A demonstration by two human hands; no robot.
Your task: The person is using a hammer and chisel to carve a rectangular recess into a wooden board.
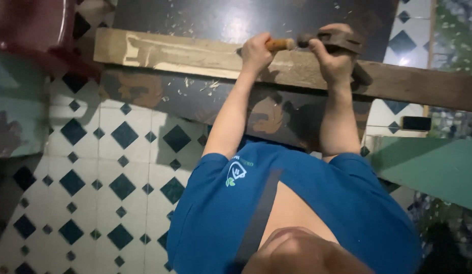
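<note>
A long wooden plank lies across a dark table top, with pale shaved patches on its face. My left hand is closed around a chisel with a light wooden handle, its tip resting on the plank. My right hand grips a dark brown mallet-like tool, whose head is right against the end of the chisel handle. Both arms reach out from my blue shirt. Pale wood chips are scattered on the table.
The floor is white tile with dark diamond shapes. A red plastic chair stands at the upper left. A green board lies at the right, with a small dark rectangular object above it.
</note>
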